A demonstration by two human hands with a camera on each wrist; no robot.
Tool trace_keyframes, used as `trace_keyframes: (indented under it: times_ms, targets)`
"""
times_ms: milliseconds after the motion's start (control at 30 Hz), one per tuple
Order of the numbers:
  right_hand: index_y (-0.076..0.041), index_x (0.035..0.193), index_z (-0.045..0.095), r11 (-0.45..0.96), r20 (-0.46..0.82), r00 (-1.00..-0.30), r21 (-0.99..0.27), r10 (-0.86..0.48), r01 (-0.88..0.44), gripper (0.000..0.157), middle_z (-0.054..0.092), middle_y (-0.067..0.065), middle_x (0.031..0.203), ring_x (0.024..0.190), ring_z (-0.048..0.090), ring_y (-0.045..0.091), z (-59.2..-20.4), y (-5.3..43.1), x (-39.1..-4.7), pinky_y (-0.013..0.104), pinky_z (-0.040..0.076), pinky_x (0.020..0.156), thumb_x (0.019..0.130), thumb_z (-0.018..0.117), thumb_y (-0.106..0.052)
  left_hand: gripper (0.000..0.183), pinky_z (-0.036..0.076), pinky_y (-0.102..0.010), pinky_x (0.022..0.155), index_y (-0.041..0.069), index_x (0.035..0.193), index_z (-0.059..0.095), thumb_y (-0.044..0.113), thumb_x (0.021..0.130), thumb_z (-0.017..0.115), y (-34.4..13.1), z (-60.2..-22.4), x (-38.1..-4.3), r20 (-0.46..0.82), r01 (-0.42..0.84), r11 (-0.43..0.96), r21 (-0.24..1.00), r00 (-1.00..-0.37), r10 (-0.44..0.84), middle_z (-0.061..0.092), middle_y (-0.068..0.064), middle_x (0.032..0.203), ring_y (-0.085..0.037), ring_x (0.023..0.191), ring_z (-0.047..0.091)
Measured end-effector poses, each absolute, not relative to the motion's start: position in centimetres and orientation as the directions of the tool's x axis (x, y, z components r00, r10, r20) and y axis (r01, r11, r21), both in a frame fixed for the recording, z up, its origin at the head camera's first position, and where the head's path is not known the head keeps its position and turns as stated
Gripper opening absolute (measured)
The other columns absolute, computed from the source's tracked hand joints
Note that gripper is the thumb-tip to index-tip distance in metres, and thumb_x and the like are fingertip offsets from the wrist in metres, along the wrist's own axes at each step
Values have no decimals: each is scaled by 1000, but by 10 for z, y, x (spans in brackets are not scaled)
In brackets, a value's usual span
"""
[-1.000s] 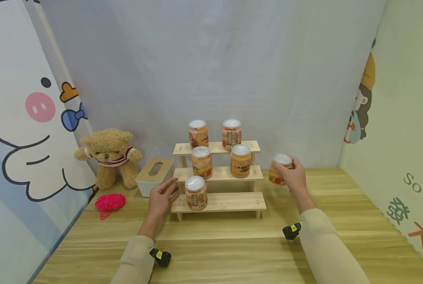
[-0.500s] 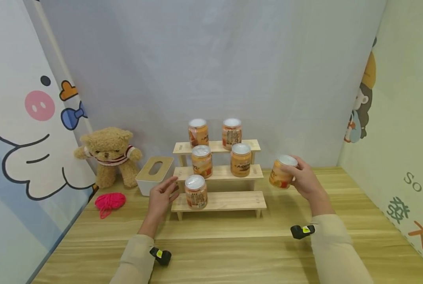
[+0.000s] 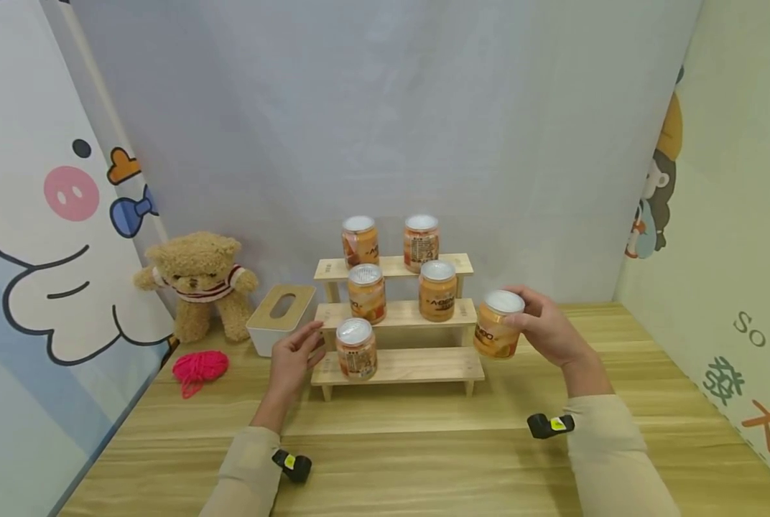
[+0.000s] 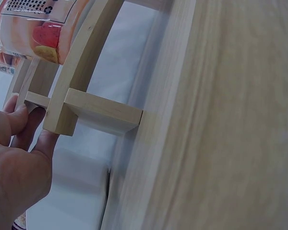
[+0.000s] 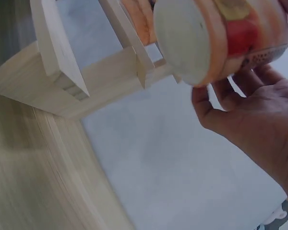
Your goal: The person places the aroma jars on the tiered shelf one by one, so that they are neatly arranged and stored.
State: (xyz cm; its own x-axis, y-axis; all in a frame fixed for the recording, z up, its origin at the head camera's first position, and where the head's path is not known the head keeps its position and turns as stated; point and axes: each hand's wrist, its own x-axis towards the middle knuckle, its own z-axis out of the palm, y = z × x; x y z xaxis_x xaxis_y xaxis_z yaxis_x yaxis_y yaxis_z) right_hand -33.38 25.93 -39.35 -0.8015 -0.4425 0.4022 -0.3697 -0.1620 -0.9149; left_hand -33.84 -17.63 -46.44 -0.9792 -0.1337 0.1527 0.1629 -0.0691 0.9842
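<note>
A three-step wooden display stand [image 3: 417, 368] stands on the table. My left hand [image 3: 292, 357] is at its left side, thumb and fingers holding the end of the middle step; the left wrist view shows the fingers [image 4: 47, 143] close behind the lowest step. My right hand [image 3: 549, 332] grips a canned fruit jar [image 3: 496, 334] with an orange label and silver lid, raised beside the stand's right end. From below, the right wrist view shows the jar's pale base [image 5: 182, 43]. One similar jar [image 3: 357, 357] sits at the left of the lowest step.
Two jars stand on the middle step, including one at right [image 3: 437, 294], and two on the top step, including one at left [image 3: 360, 244]. Left of the stand are a tissue box [image 3: 280, 319], a teddy bear [image 3: 197, 283] and pink yarn [image 3: 200, 368].
My right hand first drew the jar rightward and turned it, then brought it left and slightly down toward the stand's right end. My left hand stayed in place.
</note>
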Motion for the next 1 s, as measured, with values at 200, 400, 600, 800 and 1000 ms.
trace_keyframes:
  times_ms: [200, 400, 600, 800, 1000]
  targets:
    - [-5, 128, 60, -59, 375, -779, -914, -503, -402, 39, 66, 3, 111, 99, 62, 16, -391, 239, -331, 29, 57, 84, 91, 64, 3, 34, 57, -32, 91, -4, 136, 59, 6, 104, 55, -178, -464, -337, 144, 154, -74, 985, -982, -126, 52, -19, 144, -22, 115, 63]
    - [9, 129, 57, 81, 336, -802, -900, -494, -428, 46, 65, 7, 114, 103, 61, 22, -394, 221, -331, 32, 57, 83, 87, 73, -1, 34, 56, -36, 94, -4, 136, 59, 5, 104, 54, -178, -463, -337, 143, 154, -82, 985, -982, -126, 52, -19, 144, -25, 116, 62]
    - [6, 127, 63, 151, 341, -798, -872, -497, -466, 45, 65, 12, 115, 101, 60, 28, -401, 206, -333, 36, 55, 85, 85, 78, -2, 34, 54, -38, 96, -5, 136, 58, 5, 104, 54, -177, -461, -336, 141, 152, -91, 984, -983, -117, 53, -20, 142, -15, 108, 65]
    - [5, 126, 64, 170, 359, -797, -856, -485, -489, 46, 66, 15, 116, 104, 60, 28, -405, 199, -335, 45, 51, 94, 83, 79, -3, 35, 54, -37, 97, -3, 137, 58, 7, 104, 55, -176, -461, -336, 144, 153, -79, 985, -983, -114, 53, -19, 143, -16, 111, 64]
    - [6, 124, 64, 172, 344, -818, -869, -461, -463, 46, 65, 18, 118, 108, 59, 30, -408, 195, -335, 52, 48, 98, 82, 80, -1, 34, 55, -37, 95, -3, 137, 59, 7, 104, 55, -177, -463, -337, 155, 163, -65, 984, -981, -118, 53, -20, 143, -21, 114, 63]
